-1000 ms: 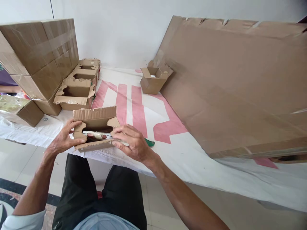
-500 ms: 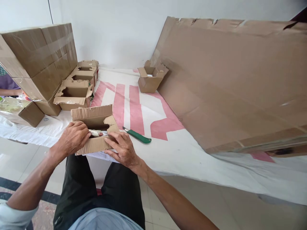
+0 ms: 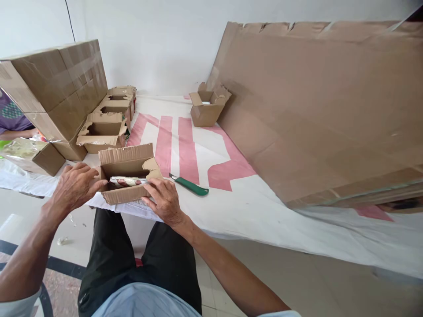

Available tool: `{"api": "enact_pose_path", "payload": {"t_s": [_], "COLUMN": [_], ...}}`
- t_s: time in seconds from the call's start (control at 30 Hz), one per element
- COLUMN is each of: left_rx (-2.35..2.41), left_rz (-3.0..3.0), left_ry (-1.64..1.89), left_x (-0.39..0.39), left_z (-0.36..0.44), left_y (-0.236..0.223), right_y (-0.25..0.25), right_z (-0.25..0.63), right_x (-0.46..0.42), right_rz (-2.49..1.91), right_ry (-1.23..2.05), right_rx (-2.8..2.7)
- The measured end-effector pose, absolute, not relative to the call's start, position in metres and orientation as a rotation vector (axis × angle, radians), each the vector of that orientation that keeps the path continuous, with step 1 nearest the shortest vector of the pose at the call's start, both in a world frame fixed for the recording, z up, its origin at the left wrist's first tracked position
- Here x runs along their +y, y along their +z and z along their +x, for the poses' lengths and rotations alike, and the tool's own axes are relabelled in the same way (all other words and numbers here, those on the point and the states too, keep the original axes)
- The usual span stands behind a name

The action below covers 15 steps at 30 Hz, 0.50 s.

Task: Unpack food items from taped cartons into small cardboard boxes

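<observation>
An open cardboard box (image 3: pixel 122 196) sits at the table's near edge in front of me, its back flap standing up. Inside it lies a flat packet (image 3: pixel 128 181) in white and reddish-brown wrapping, much of it below the front wall. My left hand (image 3: pixel 77 182) is at the box's left end, fingers apart, thumb reaching to the front left corner. At the right end, my right hand (image 3: pixel 165 199) grips the box, fingers over the rim and thumb against the front. Just right of the box lies a green-handled utility knife (image 3: pixel 191 186).
Sealed cartons (image 3: pixel 49 83) are stacked at the left, with opened boxes (image 3: pixel 104 130) in a row beside them. Another open box (image 3: pixel 206 115) stands farther back. A large cardboard sheet (image 3: pixel 313 110) leans across the right. Behind the stack, a person's arm (image 3: pixel 20 134) shows.
My left hand has come out of the box and moved left, opening its fingers. The packet now shows more clearly inside. My right hand stays at the right end.
</observation>
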<state>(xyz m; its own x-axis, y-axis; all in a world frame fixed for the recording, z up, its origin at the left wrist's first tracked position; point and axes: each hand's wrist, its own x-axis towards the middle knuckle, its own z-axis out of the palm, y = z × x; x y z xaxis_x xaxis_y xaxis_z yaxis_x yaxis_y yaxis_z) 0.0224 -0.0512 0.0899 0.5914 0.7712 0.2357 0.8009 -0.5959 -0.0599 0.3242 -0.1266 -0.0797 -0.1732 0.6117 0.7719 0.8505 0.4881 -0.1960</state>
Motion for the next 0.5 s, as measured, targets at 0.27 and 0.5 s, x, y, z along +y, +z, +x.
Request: {"api": "enact_pose_path", "payload": {"t_s": [0.27,0.5], "left_rx": [-1.712,-1.703], "left_rz": [-2.863,-2.815], "left_ry": [-0.628,-0.965], "left_x": [-0.05,-0.049], "left_z": [0.024,0.032], "left_y": [0.017,-0.022], "right_y": [-0.066,0.003], "right_z": [0.327,0.351], "right_x": [-0.129,-0.103], "right_rz": [-1.201,-1.553], "right_ry": [-0.238,0.025], "right_rx": [-1.918,-1.809]}}
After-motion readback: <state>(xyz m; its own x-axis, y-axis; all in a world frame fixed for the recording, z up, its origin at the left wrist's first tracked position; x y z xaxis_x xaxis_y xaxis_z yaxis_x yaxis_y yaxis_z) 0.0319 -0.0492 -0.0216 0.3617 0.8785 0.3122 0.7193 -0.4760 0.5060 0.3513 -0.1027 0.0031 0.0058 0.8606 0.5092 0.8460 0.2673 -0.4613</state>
